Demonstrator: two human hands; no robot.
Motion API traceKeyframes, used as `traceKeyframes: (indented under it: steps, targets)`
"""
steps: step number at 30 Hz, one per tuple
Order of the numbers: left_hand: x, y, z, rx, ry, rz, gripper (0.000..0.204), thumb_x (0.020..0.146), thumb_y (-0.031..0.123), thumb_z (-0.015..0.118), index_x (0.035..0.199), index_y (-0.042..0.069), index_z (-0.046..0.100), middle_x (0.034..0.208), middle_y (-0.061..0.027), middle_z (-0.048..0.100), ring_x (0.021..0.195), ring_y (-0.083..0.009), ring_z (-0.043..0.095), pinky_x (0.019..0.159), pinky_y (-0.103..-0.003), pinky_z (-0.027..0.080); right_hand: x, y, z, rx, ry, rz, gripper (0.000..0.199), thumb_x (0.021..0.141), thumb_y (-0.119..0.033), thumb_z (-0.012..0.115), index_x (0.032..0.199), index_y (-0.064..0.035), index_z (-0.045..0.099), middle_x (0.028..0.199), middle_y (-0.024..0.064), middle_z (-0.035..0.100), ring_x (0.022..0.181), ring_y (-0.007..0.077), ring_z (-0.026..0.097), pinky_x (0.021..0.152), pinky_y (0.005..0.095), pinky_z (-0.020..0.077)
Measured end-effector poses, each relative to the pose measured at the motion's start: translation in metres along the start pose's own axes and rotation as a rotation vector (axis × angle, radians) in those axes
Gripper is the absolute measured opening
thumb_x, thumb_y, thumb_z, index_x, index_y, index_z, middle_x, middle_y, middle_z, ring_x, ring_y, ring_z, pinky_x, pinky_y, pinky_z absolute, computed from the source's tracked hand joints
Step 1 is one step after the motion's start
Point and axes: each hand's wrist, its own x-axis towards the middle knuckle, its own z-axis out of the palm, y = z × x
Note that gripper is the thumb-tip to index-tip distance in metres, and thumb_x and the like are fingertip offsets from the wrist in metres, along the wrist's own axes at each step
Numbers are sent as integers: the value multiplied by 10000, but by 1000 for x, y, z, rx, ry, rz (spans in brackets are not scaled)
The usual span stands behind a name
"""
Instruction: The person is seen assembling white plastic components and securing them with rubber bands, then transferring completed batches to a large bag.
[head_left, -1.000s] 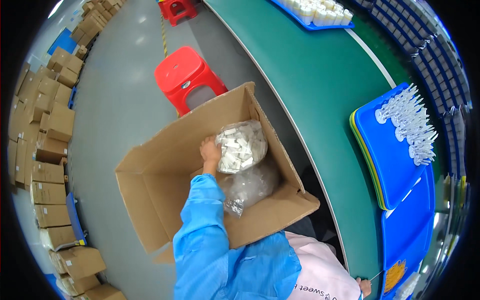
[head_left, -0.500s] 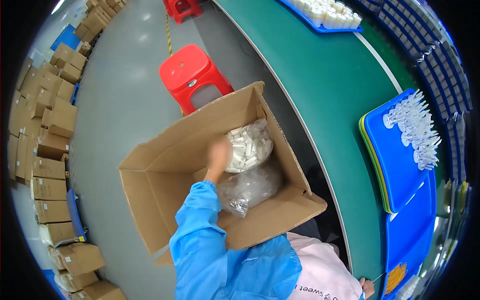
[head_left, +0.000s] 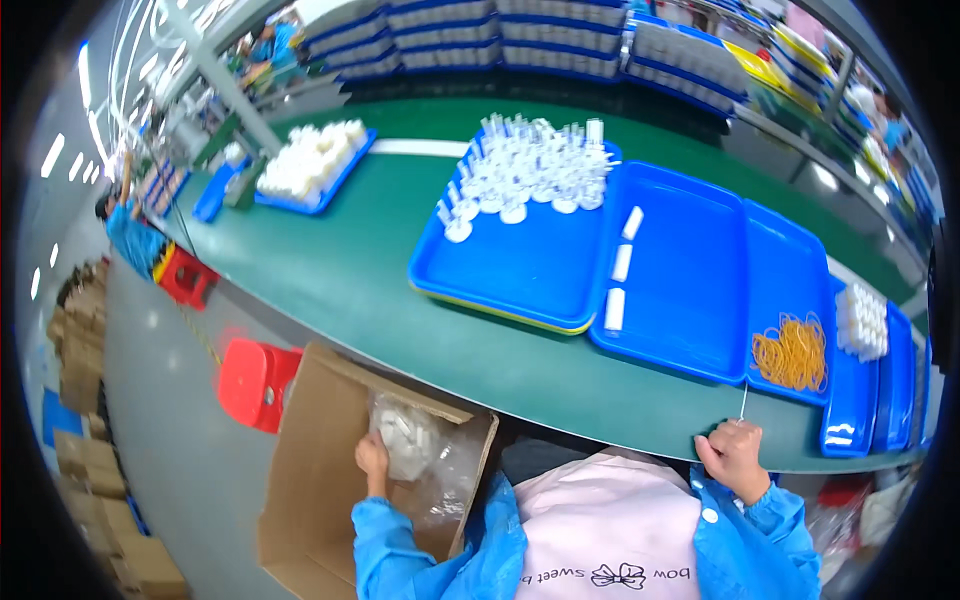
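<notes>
My left hand is down inside a cardboard box, its fingers curled at the side of a clear plastic bag of small white blocks. Loose, crumpled film of the bag lies toward the box's near right side. By the table's front edge, my right hand is closed like a fist. A thin light rod sticks up from it toward a blue tray; its lower end is hidden in the fingers.
On the green table, one blue tray carries clear stemmed parts, the adjoining tray three white pieces. Orange rubber bands fill part of another. White parts stand farther left. A red stool is beside the box.
The view has swung from the box toward the table, bringing my right hand fully into sight. My left hand remains in the box at the bag.
</notes>
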Motion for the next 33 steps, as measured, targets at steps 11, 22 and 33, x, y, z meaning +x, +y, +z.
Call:
traceKeyframes:
  steps: [11, 22, 33]
  targets:
    - [-78, 44, -248, -828, 338, 59, 308, 959, 291, 519, 934, -2, 611, 835, 11, 554, 771, -101, 486, 680, -278, 413, -10, 8, -3, 161, 65, -21, 344, 706, -166, 704, 472, -81, 466, 496, 80, 471, 463, 272, 476, 442, 408, 343]
    - [-169, 225, -528, -909, 691, 642, 418, 971, 292, 479, 1224, -35, 538, 1202, -102, 570, 1071, -168, 541, 940, -291, 414, -16, 16, -4, 271, 95, -68, 331, 711, -161, 716, 500, -76, 476, 509, 77, 448, 480, 263, 469, 443, 394, 335]
    - [-165, 328, -599, -120, 699, 952, 403, 954, 246, 485, 1225, -48, 534, 1232, -102, 554, 1085, -181, 541, 956, -298, 410, -18, 20, -4, 337, 128, -78, 327, 729, -170, 713, 507, -74, 494, 512, 84, 471, 480, 273, 476, 445, 396, 344]
